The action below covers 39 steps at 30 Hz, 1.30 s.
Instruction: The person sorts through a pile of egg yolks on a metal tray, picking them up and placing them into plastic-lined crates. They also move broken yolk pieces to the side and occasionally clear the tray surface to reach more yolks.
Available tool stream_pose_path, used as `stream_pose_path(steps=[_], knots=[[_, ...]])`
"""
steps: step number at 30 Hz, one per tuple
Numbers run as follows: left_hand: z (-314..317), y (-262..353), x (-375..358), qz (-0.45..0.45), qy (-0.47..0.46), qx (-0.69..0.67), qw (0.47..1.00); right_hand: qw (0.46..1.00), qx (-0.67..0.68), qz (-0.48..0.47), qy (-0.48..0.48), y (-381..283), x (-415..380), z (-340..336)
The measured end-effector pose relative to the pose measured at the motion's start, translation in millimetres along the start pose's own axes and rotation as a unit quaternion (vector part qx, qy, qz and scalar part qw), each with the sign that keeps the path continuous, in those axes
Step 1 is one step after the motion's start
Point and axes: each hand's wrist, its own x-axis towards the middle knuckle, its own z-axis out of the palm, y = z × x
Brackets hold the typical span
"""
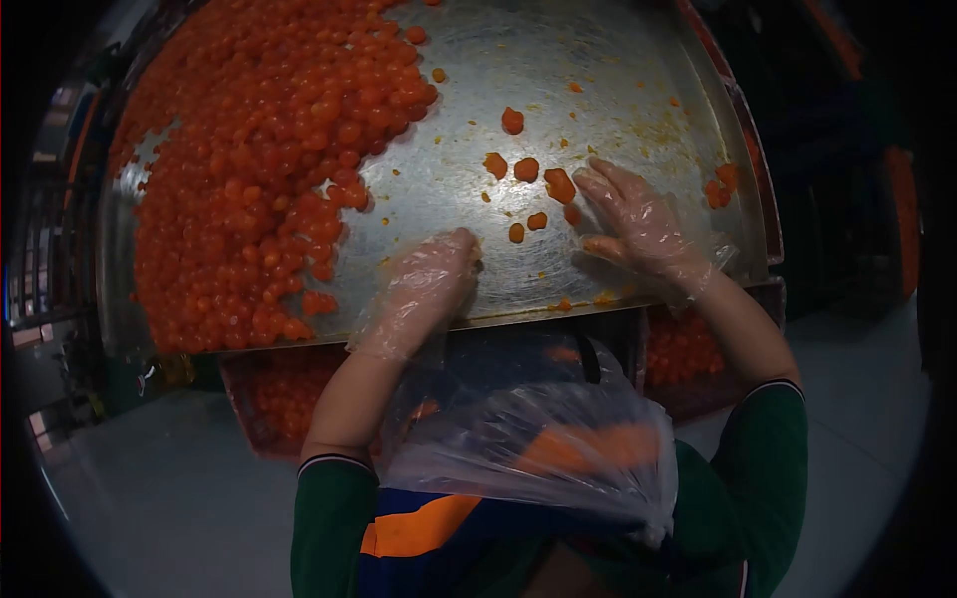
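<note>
Lump (560, 185), orange and oblong, lying just left of your clear-plastic-gloved right hand (643, 224)

Its long axis is slanting from far left to near right. That hand is spreading thumb from fingers; your similarly gloved left hand (427, 281) is curling farther off, its grip hidden. The silver metal tray (478, 60) is offering room beyond, its near edge (538, 315) running under your wrists; orange-red balls (279, 149) are crowding its left.

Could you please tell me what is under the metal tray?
A left crate and right crate, both holding orange pieces; the tray and clear plastic cover most of the rest.
</note>
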Motion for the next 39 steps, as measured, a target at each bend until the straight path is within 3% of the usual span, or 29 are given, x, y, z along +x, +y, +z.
stream_pose_path(steps=[2,4,6,8,10,13,15,16,18,19,20,21,23,24,25,26,28,29,30,31,32,33,34,36,37,38,39], knots=[[0.3,4.1,4.1,0.057,0.039,-0.039,0.997,0.999,-0.017,-0.028,0.018,6.3,17.8,15.2],[7.1,10.6,10.0,0.101,0.098,-0.047,0.989,0.999,-0.029,0.011,-0.036,7.9,31.0,28.7],[2.2,27.2,18.9,0.160,0.159,0.043,0.973,0.992,-0.090,0.006,-0.085,-1.4,36.4,34.2],[7.8,36.0,28.3,0.220,0.154,0.050,0.962,0.996,-0.052,0.038,-0.056,-2.0,40.0,39.8],[10.9,34.3,31.8,0.226,0.131,-0.007,0.965,0.995,-0.061,0.044,-0.063,-5.3,51.7,41.3],[-12.4,18.0,17.0,0.128,0.143,0.001,0.981,0.998,-0.045,0.040,0.021,1.8,80.8,49.2],[-12.2,-23.5,15.6,0.055,0.243,0.019,0.968,0.997,-0.005,0.062,0.051,10.6,111.0,48.5],[-15.1,-51.0,16.1,0.018,0.269,0.073,0.960,0.993,0.079,0.073,0.044,5.6,128.2,39.8],[-21.1,-80.2,22.6,-0.015,0.294,0.129,0.947,0.996,0.017,0.037,0.083,-0.6,148.4,52.0],[-24.2,-85.6,25.9,-0.086,0.221,0.106,0.966,0.999,0.015,0.035,-0.022,-29.6,156.4,34.3],[-25.5,-89.2,28.6,-0.156,0.147,0.083,0.973,0.999,0.026,-0.026,-0.010,-46.0,157.4,44.9],[-18.6,-92.7,30.3,-0.196,0.145,-0.077,0.967,0.987,0.066,-0.098,-0.106,-57.8,162.0,56.7],[-26.5,-76.9,25.5,-0.191,0.123,-0.052,0.972,0.949,0.013,-0.307,-0.072,-93.5,137.8,71.7],[-27.6,-70.7,23.0,-0.192,0.097,-0.031,0.976,0.931,-0.014,-0.355,-0.086,-106.0,122.5,82.5],[-20.1,-75.2,23.8,-0.167,0.116,-0.065,0.977,0.908,-0.036,-0.416,-0.027,-111.7,105.1,88.2],[-13.3,-80.6,24.3,-0.164,0.114,-0.064,0.978,0.910,-0.035,-0.412,-0.026,-107.7,97.9,87.9],[-3.6,-84.2,28.8,-0.107,0.147,-0.222,0.958,0.925,-0.074,-0.370,-0.036,-83.5,76.1,81.7],[-7.1,-73.7,29.3,-0.089,0.138,-0.223,0.961,0.944,-0.106,-0.313,-0.013,-62.3,73.3,67.8],[-14.7,-56.3,28.1,-0.127,0.069,-0.405,0.903,0.959,-0.119,-0.258,0.015,-32.5,68.3,55.7],[-15.5,-38.3,28.8,-0.162,-0.015,-0.566,0.809,0.970,-0.136,-0.198,0.043,0.9,59.1,41.6],[-5.5,-15.1,29.4,-0.098,-0.042,-0.640,0.761,0.971,-0.173,-0.143,0.077,39.1,46.4,35.1],[-6.5,21.0,24.2,-0.051,-0.107,-0.650,0.750,0.967,-0.211,-0.092,0.109,73.8,30.7,27.2],[-6.6,59.8,15.7,-0.006,-0.168,-0.658,0.734,0.968,-0.245,-0.028,0.052,96.8,14.0,6.0],[13.3,119.9,4.1,0.195,-0.147,-0.602,0.760,0.959,-0.280,0.053,-0.002,126.4,-15.0,-27.4],[10.9,127.0,7.6,0.209,-0.158,-0.598,0.757,0.966,-0.191,0.172,0.033,138.9,-27.9,-38.1],[4.1,130.8,10.4,0.237,-0.105,-0.545,0.797,0.951,-0.095,0.285,0.068,145.8,-41.8,-46.0],[0.1,130.3,13.7,0.263,-0.050,-0.490,0.830,0.928,0.146,0.328,0.097,137.9,-54.9,-74.1]])
